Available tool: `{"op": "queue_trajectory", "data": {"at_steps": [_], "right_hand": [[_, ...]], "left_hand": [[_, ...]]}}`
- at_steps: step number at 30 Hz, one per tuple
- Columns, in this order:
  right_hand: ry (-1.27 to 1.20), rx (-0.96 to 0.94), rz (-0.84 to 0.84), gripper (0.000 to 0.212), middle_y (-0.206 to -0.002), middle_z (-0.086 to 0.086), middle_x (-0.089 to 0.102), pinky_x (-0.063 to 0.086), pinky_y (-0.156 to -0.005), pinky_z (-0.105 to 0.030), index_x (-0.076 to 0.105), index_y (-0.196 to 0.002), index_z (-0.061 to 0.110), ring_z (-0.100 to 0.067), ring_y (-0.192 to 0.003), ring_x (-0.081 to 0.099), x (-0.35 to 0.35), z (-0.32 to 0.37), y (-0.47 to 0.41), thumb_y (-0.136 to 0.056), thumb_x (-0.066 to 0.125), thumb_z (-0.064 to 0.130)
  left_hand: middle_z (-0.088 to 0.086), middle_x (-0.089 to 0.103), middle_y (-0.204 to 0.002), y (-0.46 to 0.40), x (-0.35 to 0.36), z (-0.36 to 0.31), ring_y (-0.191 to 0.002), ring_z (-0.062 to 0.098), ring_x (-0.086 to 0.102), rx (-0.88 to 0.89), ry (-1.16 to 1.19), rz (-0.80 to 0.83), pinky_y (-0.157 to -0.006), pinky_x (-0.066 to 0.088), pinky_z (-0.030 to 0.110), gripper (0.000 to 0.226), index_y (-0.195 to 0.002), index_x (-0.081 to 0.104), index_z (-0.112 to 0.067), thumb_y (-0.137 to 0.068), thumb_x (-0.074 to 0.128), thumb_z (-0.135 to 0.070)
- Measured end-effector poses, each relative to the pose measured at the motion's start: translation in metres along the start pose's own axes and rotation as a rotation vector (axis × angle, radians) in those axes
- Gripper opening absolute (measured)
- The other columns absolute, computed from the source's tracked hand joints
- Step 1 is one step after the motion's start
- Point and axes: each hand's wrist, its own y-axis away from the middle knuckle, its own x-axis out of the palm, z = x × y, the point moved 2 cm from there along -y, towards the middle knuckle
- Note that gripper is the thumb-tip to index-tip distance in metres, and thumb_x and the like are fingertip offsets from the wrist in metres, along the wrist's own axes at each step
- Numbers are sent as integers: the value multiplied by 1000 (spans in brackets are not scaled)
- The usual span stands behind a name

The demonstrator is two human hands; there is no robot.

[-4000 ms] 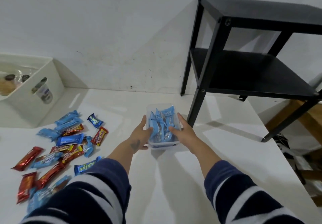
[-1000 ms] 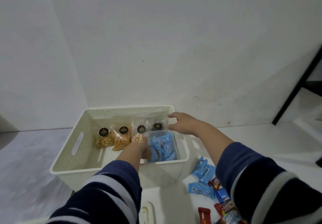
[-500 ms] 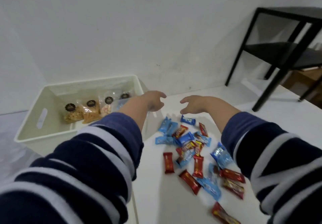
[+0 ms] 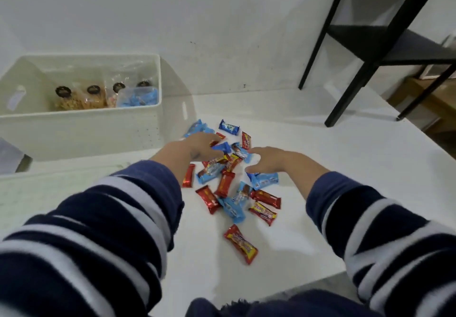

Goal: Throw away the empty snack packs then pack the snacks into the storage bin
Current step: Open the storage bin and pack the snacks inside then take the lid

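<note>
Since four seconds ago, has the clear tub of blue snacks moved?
Yes. The clear tub went from beside the black shelf leg into the storage bin, at its right end.

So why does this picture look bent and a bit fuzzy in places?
Head view: the wide lens bows the black shelf legs and stretches the striped sleeves at the bottom; the left hand and right hand are slightly smeared by motion; soft light gives only faint shadows under the snacks.

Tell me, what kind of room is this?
Probably a room in someone's home, maybe a storage or tidy-up corner. There is a plain white wall, a white table covered in wrapped snacks, a cream storage bin holding snack bags, and a black shelf unit.
</note>
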Motion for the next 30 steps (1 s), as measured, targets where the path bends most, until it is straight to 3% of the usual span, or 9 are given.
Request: {"op": "queue_trajectory", "data": {"at_steps": [3,6,11,15,19,25,30], "right_hand": [[3,-22,-2,81,-158,-12,20,25,-117,-43,15,-152,33,-33,-144,24,29,-25,-13,-86,54,60],[13,-66,-48,79,-161,-11,7,17,-119,-48,12,-152,36,-34,-148,9,56,-42,-21,-88,49,62],[62,-142,-142,73,-161,-7,-16,0,-119,-55,3,-151,40,-31,-148,-16,89,-56,-25,-92,39,61],[187,-263,-243,75,-161,-3,-18,-8,-115,-58,-1,-149,48,-32,-146,-23,103,-66,-30,-87,33,72],[322,-377,-352,84,-161,-2,-19,-8,-112,-65,-3,-148,49,-35,-145,-25,112,-71,-39,-78,28,83],[413,-417,-401,87,-161,-2,-18,0,-110,-71,-10,-146,51,-39,-145,-22,124,-75,-59,-67,-1,86],[359,-451,-453,85,-161,-2,-17,-9,-110,-68,-7,-146,52,-40,-145,-21,111,-64,-82,-72,16,87]], "left_hand": [[6,32,-154,10,45,-10,-140,27,32,-57,187,-113,-115,26,38,62,-145,37,-26,-90,57,-45],[5,26,-156,19,94,-20,-142,28,24,-107,217,-269,-117,21,46,59,-143,37,-33,-89,54,-51],[-3,3,-160,43,161,-31,-148,29,-1,-233,195,-288,-115,8,62,64,-147,19,-41,-90,43,-58],[-4,-13,-160,60,192,-32,-147,29,-16,-329,158,-342,-114,-2,63,78,-150,2,-40,-86,35,-69],[-6,-28,-156,72,220,-34,-143,31,-28,-295,12,-379,-112,-10,62,91,-148,-15,-40,-74,18,-82],[-1,-28,-156,58,225,-17,-142,31,-29,-337,-73,-415,-111,-14,60,88,-144,-25,-39,-81,24,-78],[2,-14,-160,32,191,14,-144,39,-18,-250,-130,-457,-109,-3,68,97,-149,-6,-39,-69,24,-86]]}}
